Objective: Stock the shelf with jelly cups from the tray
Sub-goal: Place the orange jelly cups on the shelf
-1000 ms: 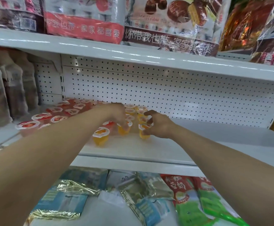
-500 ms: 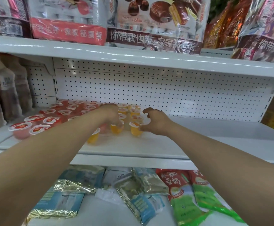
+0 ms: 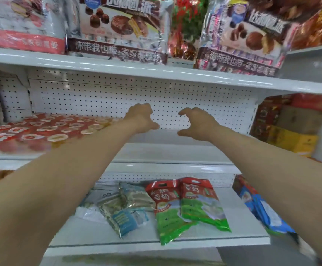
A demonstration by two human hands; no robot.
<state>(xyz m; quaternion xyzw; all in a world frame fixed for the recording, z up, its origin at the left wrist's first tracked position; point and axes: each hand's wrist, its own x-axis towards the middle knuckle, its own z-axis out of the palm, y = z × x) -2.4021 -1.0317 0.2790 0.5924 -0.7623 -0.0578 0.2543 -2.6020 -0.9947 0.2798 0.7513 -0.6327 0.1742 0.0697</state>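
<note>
Middle shelf [image 3: 175, 150], both hands empty. We see the left hand [image 3: 141, 118] and the right hand [image 3: 196, 123] held side by side above the shelf's middle, in front of its perforated back panel [image 3: 98, 96]. The fingers [image 3: 146, 107] of each hand are loosely curled and apart, clamped on nothing. The jelly cups [image 3: 41, 129] stand at the shelf's left end, packed rim to rim from the back panel towards the front edge. They are small clear cups with white-bordered foil lids, most filled red, with a few orange ones on the block's right flank next to the left forearm. Blur hides their print, and the tray is out of view. We judge the step in hand to be the fetch of a next batch, since the cups fill only the left end. To do it well, we advise lifting the left forearm clear of the orange cups before turning away. We also advise taking few cups per hand, by their walls rather than their lids, and setting them upright against the block's right flank, back row first.
</note>
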